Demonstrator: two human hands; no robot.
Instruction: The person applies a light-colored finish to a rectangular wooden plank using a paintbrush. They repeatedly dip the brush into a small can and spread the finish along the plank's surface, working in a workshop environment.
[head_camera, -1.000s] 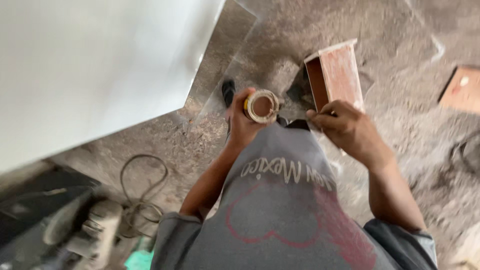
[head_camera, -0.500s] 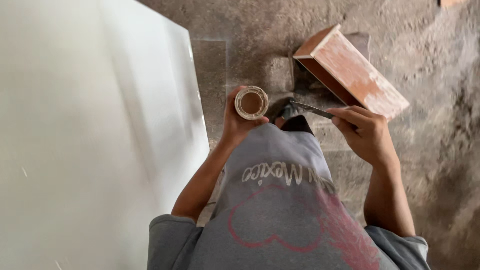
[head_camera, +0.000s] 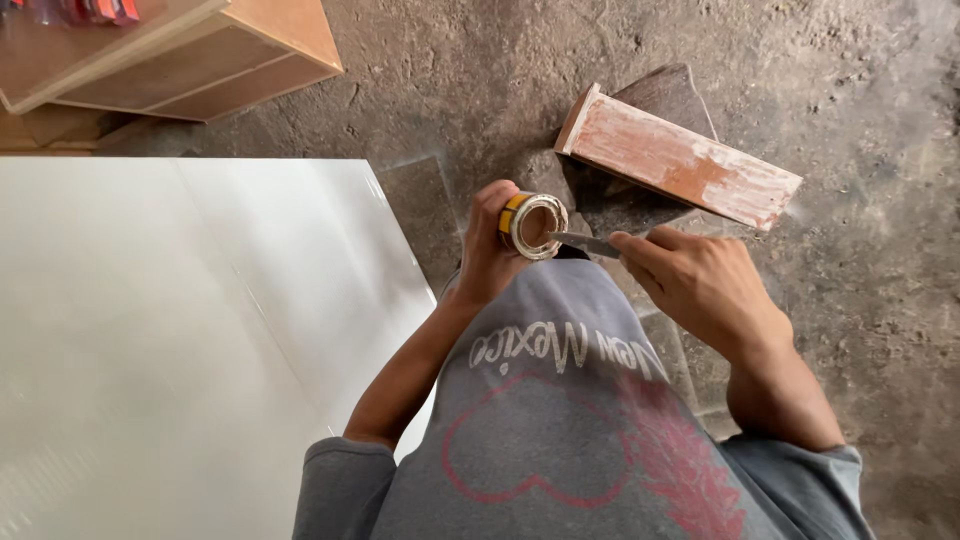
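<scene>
Can (head_camera: 530, 224) gripped in left hand (head_camera: 490, 255); blade (head_camera: 583, 243) pinched in right hand (head_camera: 700, 285), tip inside can. Filler pickup in progress; steady scoop needed next.

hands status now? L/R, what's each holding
Left hand: closed around small open can.
Right hand: closed on thin metal blade, tip at the can's mouth.

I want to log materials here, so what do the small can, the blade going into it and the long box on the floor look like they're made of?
The small can, in the left hand, looks like metal: thin rolled rim, yellow printed side. The blade, in the right hand, is flat, grey and shiny, probably steel. The long box looks like wood, with a patchy whitish smear over reddish-brown.
</scene>
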